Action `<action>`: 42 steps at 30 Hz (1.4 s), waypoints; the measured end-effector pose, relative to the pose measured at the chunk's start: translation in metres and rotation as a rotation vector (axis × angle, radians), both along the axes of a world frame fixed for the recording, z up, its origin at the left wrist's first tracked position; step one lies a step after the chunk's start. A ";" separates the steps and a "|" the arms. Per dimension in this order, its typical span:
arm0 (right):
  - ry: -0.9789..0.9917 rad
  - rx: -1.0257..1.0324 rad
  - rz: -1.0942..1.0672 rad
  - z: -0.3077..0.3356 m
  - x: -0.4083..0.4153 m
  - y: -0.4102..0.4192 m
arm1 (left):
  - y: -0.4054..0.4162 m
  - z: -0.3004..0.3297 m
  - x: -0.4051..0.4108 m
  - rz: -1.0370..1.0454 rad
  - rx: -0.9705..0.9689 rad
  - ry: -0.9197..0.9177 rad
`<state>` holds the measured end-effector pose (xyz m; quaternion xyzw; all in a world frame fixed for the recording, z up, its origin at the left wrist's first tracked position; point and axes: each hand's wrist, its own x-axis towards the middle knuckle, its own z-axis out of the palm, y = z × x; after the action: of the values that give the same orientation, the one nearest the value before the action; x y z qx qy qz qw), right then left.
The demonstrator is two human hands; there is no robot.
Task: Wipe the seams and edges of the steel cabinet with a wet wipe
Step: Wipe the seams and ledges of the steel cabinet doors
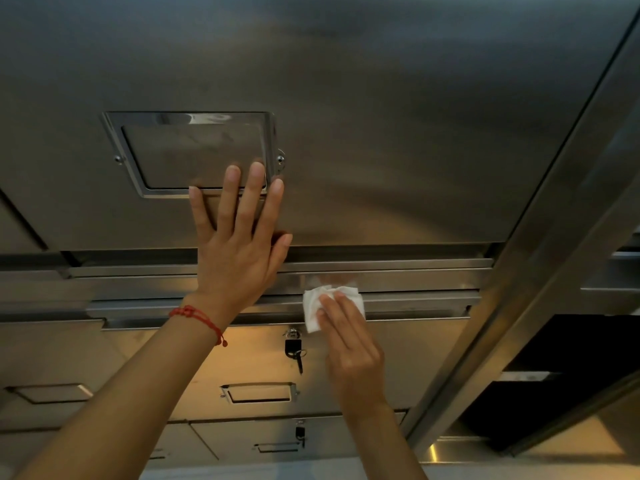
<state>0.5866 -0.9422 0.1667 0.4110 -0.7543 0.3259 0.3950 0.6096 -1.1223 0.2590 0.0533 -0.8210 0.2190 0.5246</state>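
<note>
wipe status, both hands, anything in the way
Left hand flat on door, open. Right hand pressing wipe on seam. Key hangs just below, clear of wipe.

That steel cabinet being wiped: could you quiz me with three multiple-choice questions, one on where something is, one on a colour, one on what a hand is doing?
1. Where is the wet wipe?
A. On the horizontal seam below the upper door
B. Inside the recessed handle
C. On the floor

2. What colour is the wrist string?
A. Blue
B. Red
C. Green

3. How is the left hand placed?
A. Clenched in a fist
B. Gripping the key
C. Flat, fingers straight, on the upper door

Answers: 1 A, the right hand presses the wipe onto the seam strip; 2 B, the string shows red; 3 C, its fingertips reach the recessed handle, while the key hangs untouched.
</note>
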 end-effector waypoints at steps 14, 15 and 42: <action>0.006 0.063 0.030 -0.001 -0.006 0.008 | -0.001 0.000 0.000 0.002 -0.014 0.005; 0.019 0.060 0.035 -0.001 -0.009 0.011 | 0.000 0.000 0.000 0.002 -0.016 0.005; -0.045 0.011 -0.057 -0.003 -0.012 0.019 | -0.001 0.000 0.000 0.011 -0.023 0.002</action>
<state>0.5742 -0.9228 0.1638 0.3843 -0.7761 0.3193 0.3847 0.6098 -1.1231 0.2589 0.0520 -0.8177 0.2312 0.5247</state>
